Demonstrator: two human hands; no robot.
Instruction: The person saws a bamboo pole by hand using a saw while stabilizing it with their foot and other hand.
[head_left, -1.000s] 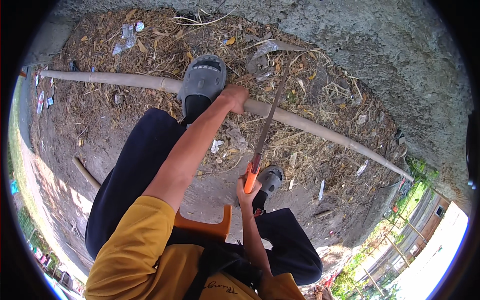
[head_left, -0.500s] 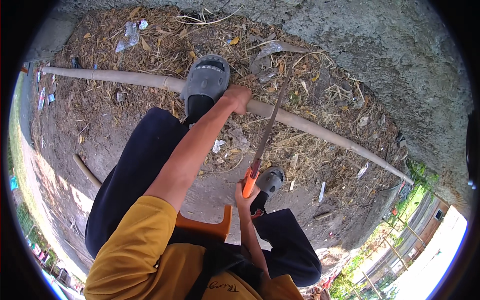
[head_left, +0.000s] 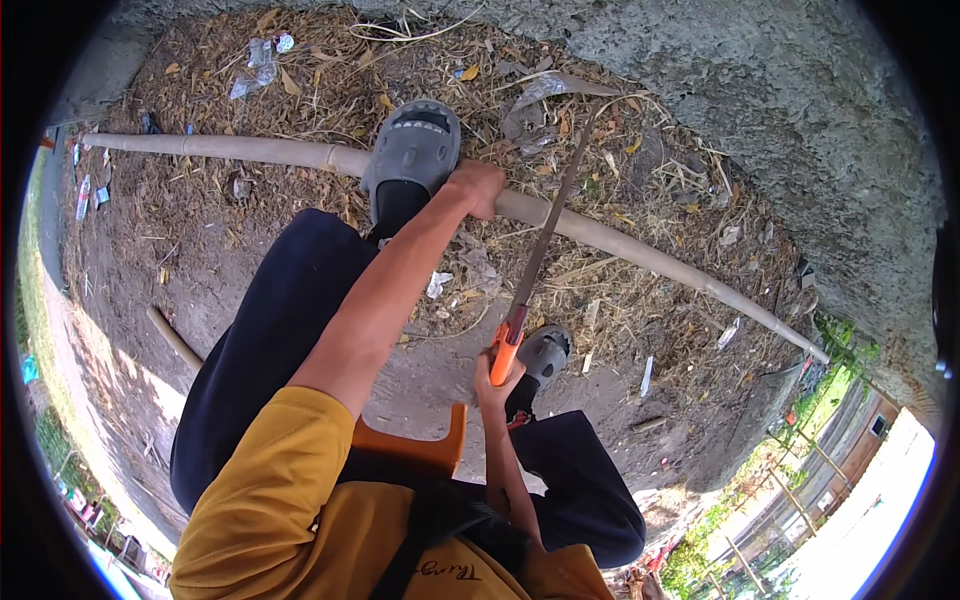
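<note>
A long pale bamboo pole (head_left: pixel 620 245) lies across the littered ground. My left hand (head_left: pixel 478 186) grips it beside my left foot in a grey clog (head_left: pixel 413 147), which rests on the pole. My right hand (head_left: pixel 497 382) holds a handsaw (head_left: pixel 537 260) by its orange handle. The thin blade slants up and crosses the pole just right of my left hand. My right foot in a grey clog (head_left: pixel 545 352) stands on the dirt below the pole.
I sit on an orange stool (head_left: pixel 420 450). Dry leaves, straw and scraps of litter (head_left: pixel 255 70) cover the ground. A rough concrete wall (head_left: pixel 780 90) curves along the far side. A short stick (head_left: pixel 175 338) lies at the left.
The saw has shifted slightly along its slant against the pole. My left hand and left foot stay on the pole.
</note>
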